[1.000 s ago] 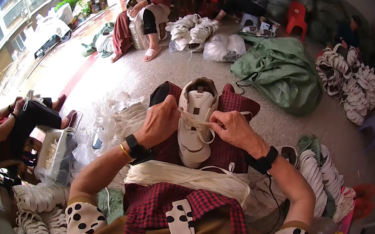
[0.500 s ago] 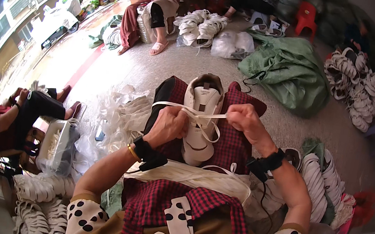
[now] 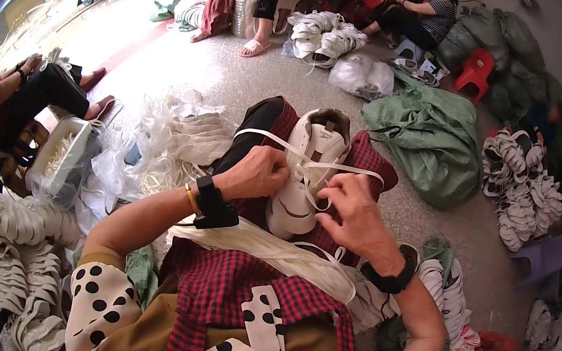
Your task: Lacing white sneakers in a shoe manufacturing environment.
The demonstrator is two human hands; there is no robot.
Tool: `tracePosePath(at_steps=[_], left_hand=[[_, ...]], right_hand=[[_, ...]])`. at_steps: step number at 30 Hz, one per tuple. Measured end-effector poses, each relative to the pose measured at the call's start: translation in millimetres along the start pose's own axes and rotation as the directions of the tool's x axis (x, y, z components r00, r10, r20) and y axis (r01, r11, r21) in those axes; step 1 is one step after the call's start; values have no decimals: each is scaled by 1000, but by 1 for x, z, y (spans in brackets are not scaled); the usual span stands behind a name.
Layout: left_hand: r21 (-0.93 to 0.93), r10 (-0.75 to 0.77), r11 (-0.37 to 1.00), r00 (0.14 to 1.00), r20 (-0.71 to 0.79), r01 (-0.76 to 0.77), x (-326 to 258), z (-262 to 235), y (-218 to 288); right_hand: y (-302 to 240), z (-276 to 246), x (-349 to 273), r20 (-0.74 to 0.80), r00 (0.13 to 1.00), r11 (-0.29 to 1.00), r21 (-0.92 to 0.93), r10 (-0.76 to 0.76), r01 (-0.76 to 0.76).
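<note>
A white sneaker [image 3: 312, 144] rests on my lap, toe toward me, over a red-and-black checked apron. A flat cream shoelace [image 3: 347, 168] crosses its tongue, with a loop hanging over the front and its ends spreading to both sides. My left hand [image 3: 259, 174] is closed against the sneaker's left side; its fingertips are hidden, so I cannot tell whether they pinch lace. My right hand [image 3: 355, 216] is at the right side, thumb and forefinger apart beside the hanging loop. A bundle of loose cream laces [image 3: 262, 254] lies across my lap nearer to me.
Stacked white shoe parts [image 3: 34, 222] lie at the left, with more [image 3: 523, 186] at the far right. A green sack [image 3: 431, 140] lies ahead on the right, near a red stool [image 3: 476, 72]. Plastic bags [image 3: 164, 129] lie left of my knees. Other people sit around.
My right hand has let go of the lace end it pulled rightward and come in beside the loop. My left hand has moved off the lace crossing to the sneaker's side. The view has shifted.
</note>
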State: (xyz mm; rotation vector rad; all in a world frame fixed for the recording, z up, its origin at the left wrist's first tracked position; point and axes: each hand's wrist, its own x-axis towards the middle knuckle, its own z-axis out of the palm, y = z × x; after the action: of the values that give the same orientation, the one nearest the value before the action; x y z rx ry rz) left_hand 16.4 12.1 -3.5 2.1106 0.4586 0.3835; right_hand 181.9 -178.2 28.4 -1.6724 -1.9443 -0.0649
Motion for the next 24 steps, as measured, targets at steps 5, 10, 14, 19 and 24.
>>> tracePosePath(at_steps=[5, 10, 14, 19, 24], left_hand=[[-90, -12, 996, 998, 66, 18, 0, -7, -2], [-105, -25, 994, 992, 123, 38, 1, -10, -7], [-101, -13, 995, 990, 138, 27, 0, -11, -6], [-68, 15, 998, 990, 140, -6, 1, -9, -10], [117, 202, 972, 979, 17, -202, -1, -2, -6]], right_hand=[[-3, -10, 4, 226, 972, 962, 249, 57, -114], [14, -25, -2, 251, 932, 814, 462, 263, -354], [13, -21, -2, 219, 945, 879, 363, 242, -309], [-3, -4, 16, -134, 985, 990, 71, -111, 121], [16, -4, 31, -414, 908, 975, -218, -57, -38]])
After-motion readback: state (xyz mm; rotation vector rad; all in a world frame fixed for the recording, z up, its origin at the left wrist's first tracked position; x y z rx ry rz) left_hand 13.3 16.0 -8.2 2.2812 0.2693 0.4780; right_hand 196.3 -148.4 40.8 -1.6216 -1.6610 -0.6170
